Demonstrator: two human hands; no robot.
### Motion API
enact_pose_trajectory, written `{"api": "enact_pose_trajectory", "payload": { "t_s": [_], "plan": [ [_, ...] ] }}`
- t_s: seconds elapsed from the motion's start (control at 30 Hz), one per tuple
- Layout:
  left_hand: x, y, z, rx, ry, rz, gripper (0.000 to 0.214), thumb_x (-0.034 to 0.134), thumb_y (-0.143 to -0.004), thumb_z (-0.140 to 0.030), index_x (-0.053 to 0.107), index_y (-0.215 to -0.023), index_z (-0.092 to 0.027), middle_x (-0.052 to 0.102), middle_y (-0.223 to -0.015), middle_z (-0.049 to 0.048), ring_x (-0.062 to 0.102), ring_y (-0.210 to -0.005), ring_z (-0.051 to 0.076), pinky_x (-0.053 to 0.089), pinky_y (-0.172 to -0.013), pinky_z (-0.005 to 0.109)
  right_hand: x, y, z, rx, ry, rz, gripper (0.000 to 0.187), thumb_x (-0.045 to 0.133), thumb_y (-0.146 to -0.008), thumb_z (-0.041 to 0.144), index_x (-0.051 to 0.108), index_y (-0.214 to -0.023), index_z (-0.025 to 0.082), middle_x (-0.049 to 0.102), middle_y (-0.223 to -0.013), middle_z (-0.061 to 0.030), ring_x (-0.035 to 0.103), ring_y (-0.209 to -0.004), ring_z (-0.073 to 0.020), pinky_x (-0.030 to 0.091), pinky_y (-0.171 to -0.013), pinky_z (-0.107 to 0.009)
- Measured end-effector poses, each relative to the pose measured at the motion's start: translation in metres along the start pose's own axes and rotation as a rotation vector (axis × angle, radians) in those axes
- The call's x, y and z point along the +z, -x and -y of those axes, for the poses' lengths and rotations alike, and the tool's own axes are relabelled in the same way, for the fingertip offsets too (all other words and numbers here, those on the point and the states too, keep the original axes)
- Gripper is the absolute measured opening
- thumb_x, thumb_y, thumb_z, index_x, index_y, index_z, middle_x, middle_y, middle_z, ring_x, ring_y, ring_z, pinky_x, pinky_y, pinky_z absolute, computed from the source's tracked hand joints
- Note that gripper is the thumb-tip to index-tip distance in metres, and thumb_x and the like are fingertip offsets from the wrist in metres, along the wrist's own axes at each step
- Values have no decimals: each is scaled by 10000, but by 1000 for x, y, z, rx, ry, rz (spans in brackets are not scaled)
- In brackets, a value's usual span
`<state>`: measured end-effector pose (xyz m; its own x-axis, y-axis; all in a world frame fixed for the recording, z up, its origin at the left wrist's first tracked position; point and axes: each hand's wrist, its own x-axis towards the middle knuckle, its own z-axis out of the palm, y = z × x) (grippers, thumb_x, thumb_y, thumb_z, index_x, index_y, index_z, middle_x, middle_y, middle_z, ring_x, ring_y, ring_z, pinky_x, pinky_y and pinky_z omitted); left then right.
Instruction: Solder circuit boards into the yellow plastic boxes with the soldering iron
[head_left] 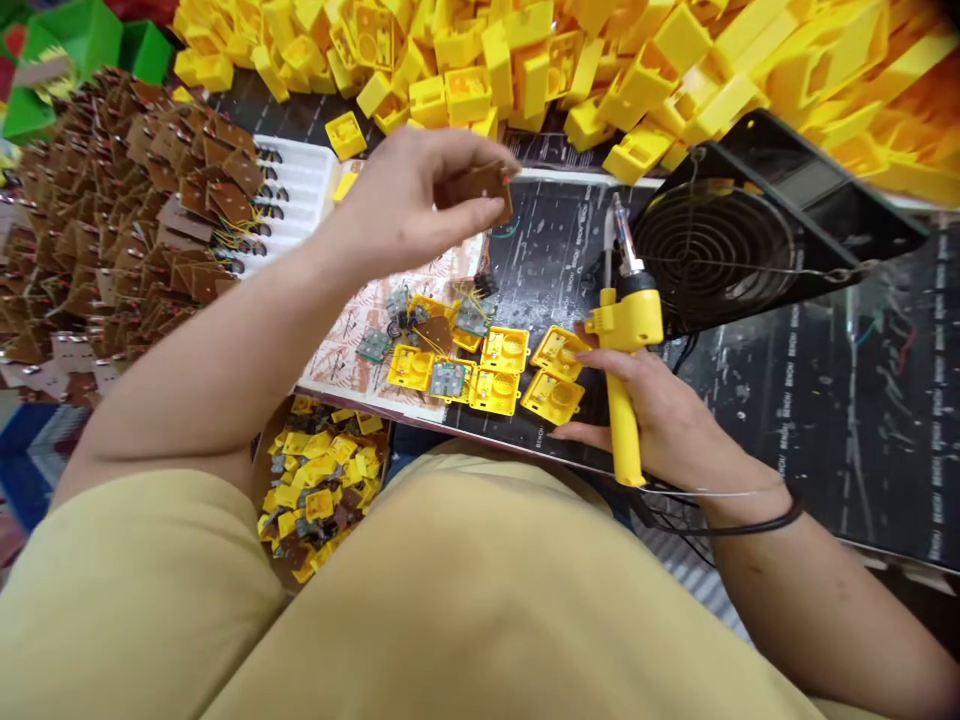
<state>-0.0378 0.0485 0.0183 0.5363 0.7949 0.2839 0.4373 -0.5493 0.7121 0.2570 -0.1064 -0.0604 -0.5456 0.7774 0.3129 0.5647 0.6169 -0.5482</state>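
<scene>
My left hand (409, 205) is raised over the bench, its thumb and fingers closed on a brown circuit board (487, 188). In my right hand (660, 410) is a yellow soldering gun (624, 375), its metal tip pointing away from me. Fingers of that hand also reach the edges of two open yellow plastic cases (555, 397). To their left, more yellow cases (499, 390) lie in a cluster. One holds a grey-green circuit module (448, 379), and wired parts and a small brown board (435, 335) lie among them.
A large heap of brown boards (112, 220) covers the left side by a white tray (300, 190). Yellow housings (465, 95) pile along the back. A black fan (720, 235) stands at right. Below the bench edge, a box holds yellow assemblies (322, 480).
</scene>
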Motion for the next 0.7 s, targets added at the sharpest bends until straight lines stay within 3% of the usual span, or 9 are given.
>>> {"api": "enact_pose_trajectory", "payload": {
  "t_s": [0.03,0.1,0.17,0.23,0.3,0.43,0.57,0.7],
  "plan": [
    [4,19,-8,-1,15,-27,124,726,-900,-276,758,-989,-197,708,-765,-1,602,-664,116,501,-620,292,3,-2,0,4,-4,3,664,752,-924,520,454,-1466,278,699,-1249,-123,698,-1179,-355,603,-1042,-573],
    [18,59,-19,33,32,-76,168,608,-965,-226,733,-1078,-218,784,-961,30,690,-759,134,556,-659,300,7,-6,1,-3,1,-21,694,760,-904,575,471,-1458,272,715,-1202,-106,715,-1143,-344,582,-1076,-591],
    [30,97,-23,179,-105,41,270,563,-934,-128,727,-1125,-226,812,-1129,49,766,-982,177,600,-866,364,7,-8,4,-21,16,-84,718,765,-881,617,495,-1441,256,722,-1235,-120,716,-1171,-342,572,-1095,-585],
    [36,122,-24,308,-296,167,329,561,-895,-93,736,-1134,-236,797,-1257,53,729,-1228,242,508,-1103,483,3,-8,10,-30,29,-164,679,788,-879,571,518,-1411,246,721,-1293,-135,713,-1211,-323,582,-1093,-537],
    [34,132,-26,317,-398,179,329,585,-880,-119,747,-1140,-238,783,-1302,51,682,-1308,276,446,-1150,516,-2,-7,17,-26,39,-249,551,823,-891,421,560,-1341,241,748,-1254,-122,739,-1170,-284,615,-1038,-460],
    [30,114,-38,114,-452,73,221,605,-950,-261,776,-1088,-250,807,-1108,45,701,-1073,261,498,-989,473,-11,-7,29,-71,66,-365,351,832,-860,130,650,-1133,253,801,-972,-39,792,-868,-211,655,-790,-320],
    [44,81,-54,-32,-627,180,249,569,-1008,-412,760,-1031,-254,756,-1109,71,629,-1136,316,437,-1031,546,-18,-6,34,-89,115,-376,280,811,-867,93,681,-1032,278,787,-838,20,759,-695,-177,627,-656,-284],
    [65,53,-58,-54,-742,332,217,597,-983,-381,741,-1034,-227,730,-1204,98,579,-1217,344,400,-1070,561,-22,0,33,-88,187,-431,218,828,-861,111,693,-962,251,741,-719,51,683,-569,-119,573,-605,-224]
  ]
}}
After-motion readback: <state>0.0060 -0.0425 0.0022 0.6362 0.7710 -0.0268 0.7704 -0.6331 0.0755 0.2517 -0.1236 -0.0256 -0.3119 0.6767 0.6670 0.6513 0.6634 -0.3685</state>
